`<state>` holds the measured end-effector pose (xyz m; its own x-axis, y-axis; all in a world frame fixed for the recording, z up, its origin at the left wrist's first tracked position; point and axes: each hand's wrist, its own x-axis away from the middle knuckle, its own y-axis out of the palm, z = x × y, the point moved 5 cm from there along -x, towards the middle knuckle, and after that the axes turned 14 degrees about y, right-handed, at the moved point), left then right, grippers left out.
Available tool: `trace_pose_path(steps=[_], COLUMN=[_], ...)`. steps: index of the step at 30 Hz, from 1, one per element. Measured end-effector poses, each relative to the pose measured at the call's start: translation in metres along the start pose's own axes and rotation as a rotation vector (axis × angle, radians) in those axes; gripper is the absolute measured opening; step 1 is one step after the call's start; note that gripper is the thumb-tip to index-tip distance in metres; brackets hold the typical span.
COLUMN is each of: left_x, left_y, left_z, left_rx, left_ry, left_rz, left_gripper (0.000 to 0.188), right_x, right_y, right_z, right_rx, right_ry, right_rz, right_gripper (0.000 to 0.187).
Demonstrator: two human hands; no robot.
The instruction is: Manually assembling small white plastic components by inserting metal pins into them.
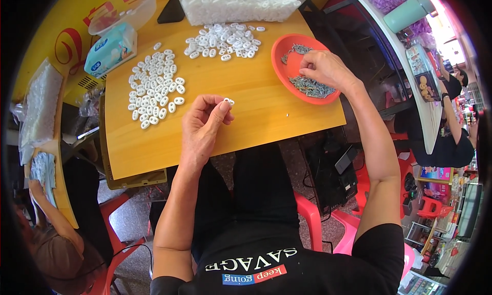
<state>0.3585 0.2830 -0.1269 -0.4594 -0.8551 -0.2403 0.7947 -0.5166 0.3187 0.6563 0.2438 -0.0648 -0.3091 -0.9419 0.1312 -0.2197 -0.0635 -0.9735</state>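
My left hand point(204, 121) is closed over the near part of the table, pinching a small white oval plastic piece point(229, 101) between thumb and forefinger. Above the red plastic dish point(277, 45) at the right, my right hand point(328, 69) has its fingertips drawn together; whatever they hold is too small to make out. Small silvery metal pieces, apparently screws point(312, 88), lie in that dish in two heaps. Loose white ovals with two holes spread out in a group point(154, 87) left of my left hand. Another pile of ovals point(223, 40) is farther back.
A clear tub of white pieces point(241, 8) stands at the table's point(246, 123) far edge. A tissue pack point(111, 50), a clear container point(125, 13) and a black phone-like slab point(171, 9) are at the far left. Other people point(453, 136) work at side tables. Red chairs point(307, 218) stand nearby.
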Motion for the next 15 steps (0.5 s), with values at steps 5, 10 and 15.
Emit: trace_pose_path(steps=[5,10,15], left_x=[0.001,0.001,0.000], left_y=[-0.002,-0.001,-0.001], left_z=[0.000,0.000,0.001], left_rx=[-0.003,0.008,0.014], left_ry=[0.000,0.008,0.007], left_rz=[-0.003,-0.004,-0.007], left_gripper=[0.014,0.014,0.014], right_x=[-0.005,-0.006,-0.005], right_y=[0.003,0.007,-0.012], right_z=[-0.018,-0.022,-0.001], right_rx=[0.141,0.269,-0.006], right_ry=[-0.052,-0.100,-0.040], right_rz=[0.015,0.101,0.218], right_gripper=[0.012,0.010,0.013])
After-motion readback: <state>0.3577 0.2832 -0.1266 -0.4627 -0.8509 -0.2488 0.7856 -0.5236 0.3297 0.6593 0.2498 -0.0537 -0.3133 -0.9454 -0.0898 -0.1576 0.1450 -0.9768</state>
